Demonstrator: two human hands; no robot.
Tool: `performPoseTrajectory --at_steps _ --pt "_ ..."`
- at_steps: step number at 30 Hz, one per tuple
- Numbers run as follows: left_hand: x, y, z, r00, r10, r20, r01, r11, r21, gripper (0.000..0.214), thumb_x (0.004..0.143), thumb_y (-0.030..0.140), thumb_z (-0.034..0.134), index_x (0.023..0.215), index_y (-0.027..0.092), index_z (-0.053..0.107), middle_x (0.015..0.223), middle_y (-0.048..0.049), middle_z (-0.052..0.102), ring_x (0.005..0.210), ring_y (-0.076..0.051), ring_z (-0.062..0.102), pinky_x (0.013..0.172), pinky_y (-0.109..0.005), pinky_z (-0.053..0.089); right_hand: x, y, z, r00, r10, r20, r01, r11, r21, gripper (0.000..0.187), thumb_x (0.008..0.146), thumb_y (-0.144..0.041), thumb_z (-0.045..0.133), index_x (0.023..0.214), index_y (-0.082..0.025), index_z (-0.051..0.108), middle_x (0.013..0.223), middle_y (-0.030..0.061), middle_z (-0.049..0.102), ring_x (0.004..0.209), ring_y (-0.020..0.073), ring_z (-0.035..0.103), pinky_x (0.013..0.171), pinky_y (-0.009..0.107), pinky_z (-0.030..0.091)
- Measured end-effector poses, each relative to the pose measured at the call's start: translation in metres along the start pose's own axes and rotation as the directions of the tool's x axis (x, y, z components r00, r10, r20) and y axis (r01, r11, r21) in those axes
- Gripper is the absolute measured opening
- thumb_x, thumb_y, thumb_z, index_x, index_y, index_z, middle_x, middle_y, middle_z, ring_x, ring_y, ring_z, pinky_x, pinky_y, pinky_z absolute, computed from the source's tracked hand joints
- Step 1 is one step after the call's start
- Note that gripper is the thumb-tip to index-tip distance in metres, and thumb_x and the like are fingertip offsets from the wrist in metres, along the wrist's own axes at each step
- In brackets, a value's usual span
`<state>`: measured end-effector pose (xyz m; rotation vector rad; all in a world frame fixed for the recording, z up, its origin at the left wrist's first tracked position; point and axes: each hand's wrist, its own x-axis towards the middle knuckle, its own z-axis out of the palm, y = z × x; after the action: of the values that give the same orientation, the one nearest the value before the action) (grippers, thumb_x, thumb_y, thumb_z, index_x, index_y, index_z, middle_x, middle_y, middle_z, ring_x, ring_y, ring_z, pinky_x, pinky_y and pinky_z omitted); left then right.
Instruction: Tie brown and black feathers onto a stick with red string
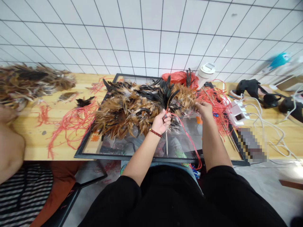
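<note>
My left hand (161, 122) is closed round a thin wooden stick (166, 142) topped with a tuft of dark feathers (166, 92), bound by red string (187, 134) that trails down toward my lap. A red bead bracelet sits on that wrist. My right hand (204, 109) reaches into the brown feather pile (125, 112) on the right side; its fingers are buried among the feathers. The pile lies on a black-framed glass panel (94, 154).
Loose red strings (71, 121) lie on the wooden table at left and right (220, 104). More feathers (28, 82) sit far left. A white cup (205, 74), red bag (180, 77), white cables and black devices (253, 90) are at right. Another person's arm (10, 148) is at left.
</note>
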<state>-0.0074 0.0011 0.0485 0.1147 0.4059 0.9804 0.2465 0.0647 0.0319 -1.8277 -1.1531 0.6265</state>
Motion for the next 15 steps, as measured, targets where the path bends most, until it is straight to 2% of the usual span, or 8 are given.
performPoseTrajectory --at_steps 2,3,6,8,10,13,15 --pt "0.002 0.000 -0.001 1.000 0.002 -0.018 -0.001 1.000 0.006 0.023 0.099 0.027 0.047 0.088 0.012 0.060 0.064 0.0031 0.042 0.042 -0.001 0.032 0.034 -0.011 0.020 -0.005 -0.005 -0.006 0.998 0.051 -0.022 -0.046 0.982 0.183 0.032 0.078 -0.040 0.061 0.066 -0.022 0.039 0.049 -0.0079 0.038 0.043 0.0081 0.036 0.044 0.021 0.034" --pt "0.002 -0.001 -0.001 1.000 0.004 -0.023 -0.003 1.000 0.017 0.022 0.098 0.028 0.049 0.088 0.012 0.060 0.064 0.0033 0.043 0.042 -0.001 0.032 0.034 -0.010 0.020 -0.008 -0.009 -0.009 0.997 0.078 -0.027 -0.066 0.945 0.320 0.033 0.077 -0.039 0.064 0.067 -0.022 0.038 0.049 -0.0087 0.037 0.042 0.0073 0.035 0.043 0.020 0.032" --pt "0.003 -0.004 0.000 0.997 0.057 -0.050 -0.052 0.995 0.087 0.019 0.097 0.028 0.052 0.087 0.012 0.058 0.064 0.0032 0.046 0.042 -0.001 0.032 0.035 -0.010 0.019 -0.022 -0.023 -0.015 0.997 0.080 -0.013 -0.052 0.752 0.657 0.038 0.068 -0.035 0.076 0.069 -0.021 0.041 0.052 -0.0091 0.042 0.043 0.0053 0.038 0.042 0.017 0.033" --pt "0.004 -0.007 0.002 0.990 0.119 -0.075 -0.108 0.984 0.140 0.023 0.097 0.031 0.051 0.083 0.013 0.055 0.065 0.0025 0.048 0.042 -0.001 0.033 0.035 -0.010 0.018 -0.034 -0.035 -0.016 0.999 0.026 0.030 -0.040 0.692 0.720 0.040 0.064 -0.036 0.081 0.069 -0.020 0.044 0.053 -0.0083 0.046 0.046 0.0049 0.044 0.044 0.017 0.039" --pt "0.004 -0.009 0.004 0.983 0.160 -0.095 -0.141 0.974 0.179 0.033 0.097 0.041 0.051 0.078 0.013 0.052 0.065 0.0012 0.050 0.043 -0.001 0.035 0.035 -0.011 0.018 -0.048 -0.049 -0.014 0.994 -0.023 0.107 -0.063 0.680 0.730 0.041 0.063 -0.038 0.084 0.069 -0.020 0.048 0.054 -0.0072 0.050 0.048 0.0054 0.048 0.047 0.017 0.045" --pt "0.004 -0.011 0.006 0.975 0.195 -0.102 -0.168 0.960 0.226 0.048 0.093 0.058 0.045 0.075 0.014 0.049 0.066 -0.0003 0.051 0.045 -0.003 0.036 0.036 -0.012 0.019 -0.071 -0.073 -0.003 0.966 -0.077 0.248 -0.123 0.706 0.697 0.041 0.061 -0.043 0.086 0.074 -0.020 0.055 0.058 -0.0051 0.057 0.050 0.0067 0.054 0.050 0.019 0.051" --pt "0.004 -0.012 0.007 0.973 0.212 -0.087 -0.183 0.948 0.261 0.051 0.093 0.063 0.040 0.076 0.015 0.049 0.066 -0.0010 0.052 0.046 -0.004 0.037 0.037 -0.013 0.020 -0.085 -0.086 0.009 0.944 -0.108 0.313 -0.136 0.737 0.662 0.042 0.060 -0.044 0.087 0.076 -0.019 0.058 0.061 -0.0033 0.061 0.052 0.0077 0.058 0.053 0.021 0.053"
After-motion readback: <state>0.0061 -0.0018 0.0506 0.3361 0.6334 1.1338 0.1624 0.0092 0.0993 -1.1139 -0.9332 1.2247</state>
